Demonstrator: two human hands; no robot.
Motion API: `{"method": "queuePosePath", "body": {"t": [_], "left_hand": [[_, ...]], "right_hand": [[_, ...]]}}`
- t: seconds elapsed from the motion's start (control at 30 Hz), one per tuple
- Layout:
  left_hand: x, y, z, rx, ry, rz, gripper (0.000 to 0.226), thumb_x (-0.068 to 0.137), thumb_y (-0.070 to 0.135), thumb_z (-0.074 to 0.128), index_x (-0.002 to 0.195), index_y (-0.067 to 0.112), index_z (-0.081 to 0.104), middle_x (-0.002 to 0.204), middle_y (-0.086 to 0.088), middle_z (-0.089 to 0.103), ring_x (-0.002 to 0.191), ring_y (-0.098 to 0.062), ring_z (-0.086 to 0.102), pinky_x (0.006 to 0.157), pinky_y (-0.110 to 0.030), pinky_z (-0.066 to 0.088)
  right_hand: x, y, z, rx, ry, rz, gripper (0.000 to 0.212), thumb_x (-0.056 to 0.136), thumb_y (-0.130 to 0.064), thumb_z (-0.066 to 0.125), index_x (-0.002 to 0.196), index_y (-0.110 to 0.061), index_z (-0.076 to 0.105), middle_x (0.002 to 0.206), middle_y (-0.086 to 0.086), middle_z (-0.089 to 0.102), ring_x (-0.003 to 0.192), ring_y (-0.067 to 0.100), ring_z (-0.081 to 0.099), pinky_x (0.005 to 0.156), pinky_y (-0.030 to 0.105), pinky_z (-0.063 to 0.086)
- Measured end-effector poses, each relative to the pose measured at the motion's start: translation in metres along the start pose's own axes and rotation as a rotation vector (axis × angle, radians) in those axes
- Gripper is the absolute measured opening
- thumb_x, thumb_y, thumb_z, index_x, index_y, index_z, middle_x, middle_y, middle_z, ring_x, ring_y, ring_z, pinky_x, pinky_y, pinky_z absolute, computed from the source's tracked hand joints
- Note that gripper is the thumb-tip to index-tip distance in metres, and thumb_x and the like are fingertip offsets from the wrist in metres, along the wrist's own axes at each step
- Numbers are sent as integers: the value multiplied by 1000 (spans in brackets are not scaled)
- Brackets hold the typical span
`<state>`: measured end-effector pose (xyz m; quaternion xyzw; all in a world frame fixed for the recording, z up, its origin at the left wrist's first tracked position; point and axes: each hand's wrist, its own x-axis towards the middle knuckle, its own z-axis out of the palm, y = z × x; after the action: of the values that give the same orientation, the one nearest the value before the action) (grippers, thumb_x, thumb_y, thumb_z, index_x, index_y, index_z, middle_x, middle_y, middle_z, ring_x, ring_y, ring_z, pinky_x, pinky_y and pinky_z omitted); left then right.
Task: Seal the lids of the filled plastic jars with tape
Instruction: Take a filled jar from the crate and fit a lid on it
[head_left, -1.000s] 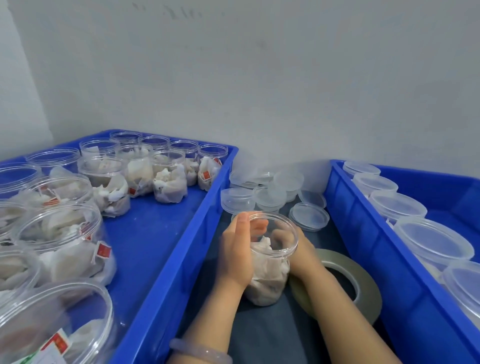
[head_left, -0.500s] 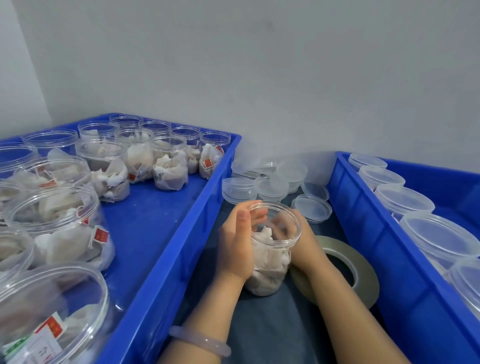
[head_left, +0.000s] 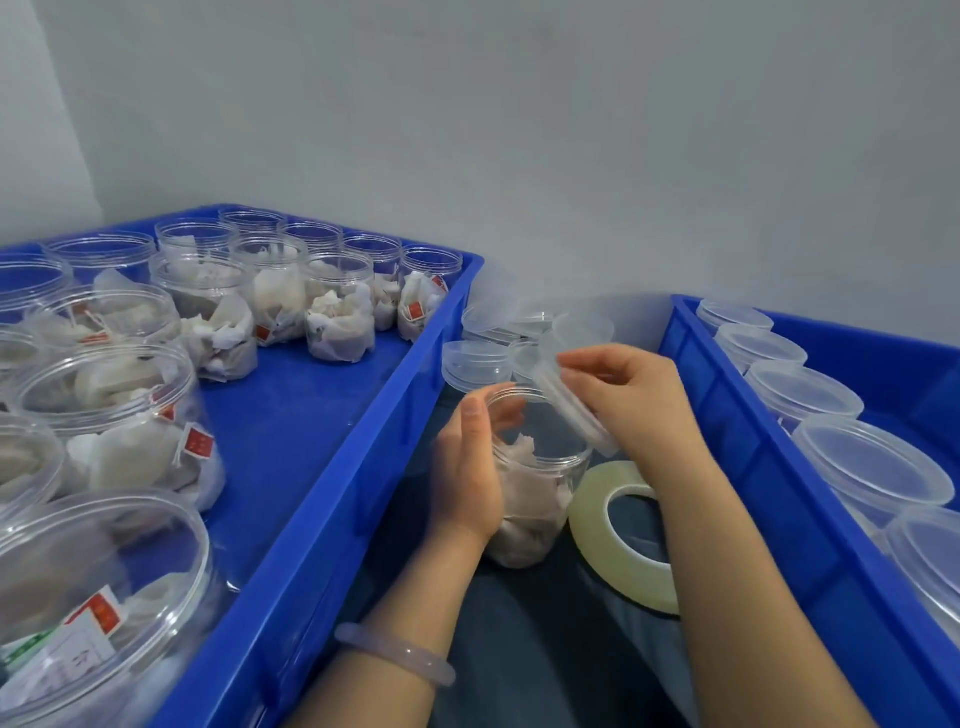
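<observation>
Dark surface: jar, tape roll, lids

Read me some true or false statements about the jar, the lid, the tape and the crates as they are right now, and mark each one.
1. The left hand has its grip round the filled jar. True.
2. The lid is seated on that jar. False: the right hand holds it tilted above the open rim.
3. The tape roll lies flat beside the jar. True.
4. The tea jars in the left crate are capped. False: those with visible tops stand open.
5. The jars in the right crate have lids on. True.
</observation>
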<state>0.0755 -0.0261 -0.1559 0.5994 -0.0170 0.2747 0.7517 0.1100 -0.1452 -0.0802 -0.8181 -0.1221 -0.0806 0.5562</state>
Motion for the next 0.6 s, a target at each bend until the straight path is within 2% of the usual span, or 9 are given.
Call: {"method": "queuePosePath", "body": {"t": [0.07,0.13,0.2,0.23,0.3,0.37,0.43,0.5,0.6], "left_hand": [[-1,-2,0,27,33,18,50,92,42,22,95,18,66,88,7,69,84,0,65,76,-14,49],[-2,-6,3,103,80,4,41,100,30,28,95,15,65,83,17,63,77,6,60,68,-2,40],[-1,-7,4,110,104,-19,35,104,19,31,92,20,64,77,24,63,76,10,58,65,2,38],[1,-8,5,98,100,-19,37,104,24,30,87,26,63,74,23,65,75,10,60,65,-2,41],[5,-6,6,96,85,-47,46,102,38,24,81,29,64,74,17,69,77,8,62,66,-9,46],[7,-6,6,64,81,-63,54,104,36,20,74,27,64,68,18,68,70,9,62,62,-7,44],[6,-6,6,46,93,-45,55,105,30,20,68,26,60,62,19,66,63,8,60,58,-6,42],[6,-6,6,31,99,-22,54,105,27,20,70,26,61,63,18,66,65,6,61,61,-7,43],[9,-6,6,-5,41,-1,50,104,30,22,85,28,68,81,16,72,85,2,66,73,-10,46]], "right_hand": [[-9,-11,7,-75,-206,-80,10,82,-36,69,92,-38,71,85,-28,69,81,-15,60,69,5,44],[-19,-19,17,-334,-341,-131,60,63,-73,60,113,-41,64,104,-30,60,95,-12,53,79,12,39],[-19,-21,21,-544,-334,-147,91,46,-89,53,124,-43,55,118,-24,50,104,-5,45,85,22,36],[-19,-21,21,-543,-314,-155,91,46,-87,56,125,-43,54,121,-22,51,106,-4,45,87,23,36],[-19,-17,20,-431,-246,-195,69,58,-69,67,121,-41,58,121,-21,55,108,-5,48,90,21,37],[-20,-12,21,-366,-191,-267,51,68,-48,75,117,-37,63,117,-20,58,108,-7,50,92,18,39],[-21,-7,21,-319,-182,-322,47,70,-33,80,115,-32,67,113,-21,58,109,-8,51,95,17,39],[-20,-5,18,-248,-208,-323,47,69,-28,82,113,-33,68,112,-23,58,111,-10,50,97,14,38],[-16,-6,11,-97,-256,-280,41,63,-31,76,104,-36,67,113,-18,64,109,-8,55,93,9,39]]}}
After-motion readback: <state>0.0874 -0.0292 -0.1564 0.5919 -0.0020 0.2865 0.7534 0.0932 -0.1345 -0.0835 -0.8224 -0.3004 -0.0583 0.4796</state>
